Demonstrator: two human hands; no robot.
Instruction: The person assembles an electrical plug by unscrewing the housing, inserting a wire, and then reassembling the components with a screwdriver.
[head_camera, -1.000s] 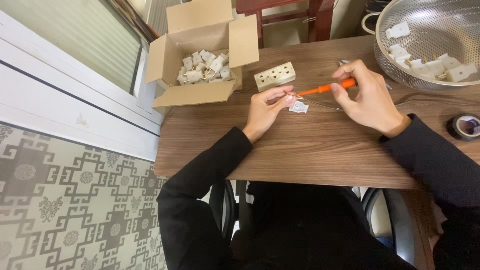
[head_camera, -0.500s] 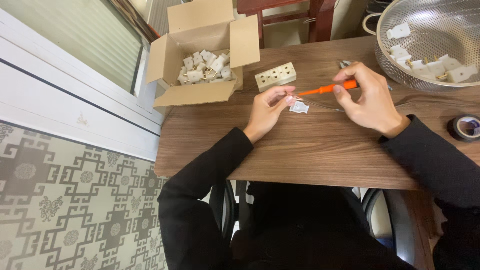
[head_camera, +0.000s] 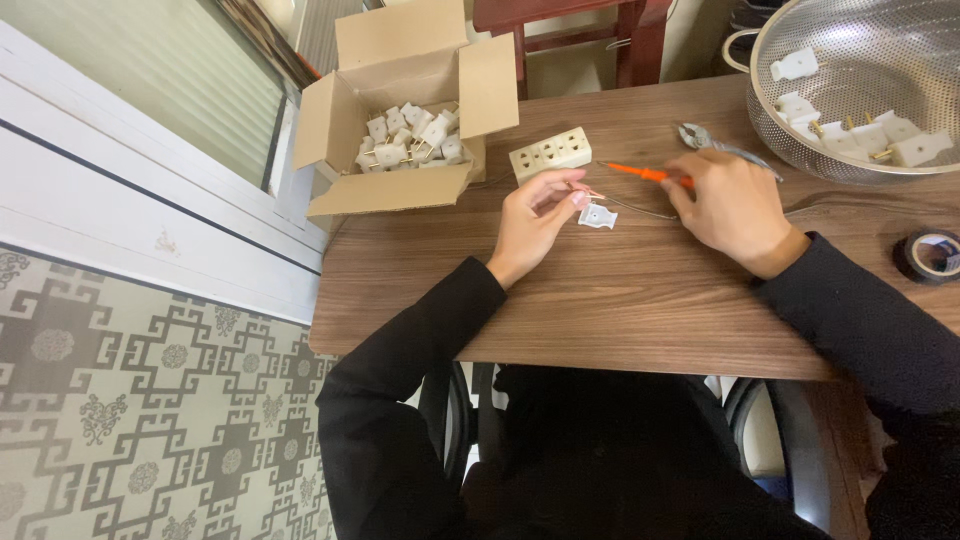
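The fingers of the left hand (head_camera: 530, 215) are pinched together on something small and pale with thin wire ends showing at the tips; just what it is stays too small to tell. Directly beside those fingers, on the side toward the right hand and touching or nearly touching them, a small white plug part (head_camera: 597, 215) lies flat on the desk (head_camera: 620, 310).

The right hand (head_camera: 735, 205) is curled shut around the handle of an orange screwdriver (head_camera: 645, 174). Its long axis runs almost level across the desk, handle buried in the right fingers, thin tip pointing at the left fingers and ending just short of them, slightly to their far side. So the tool lies between the two hands, its point nearest the left one, and the plug part sits just under that line.

Beyond the left fingers stands a cream socket strip (head_camera: 550, 155), and farther out an open cardboard box (head_camera: 400, 130) full of white plug pieces. Past the right fingers lie grey pliers (head_camera: 715, 143), then a metal colander (head_camera: 860, 90) holding more white pieces. A roll of black tape (head_camera: 928, 255) sits well apart, on the right arm's outer side.
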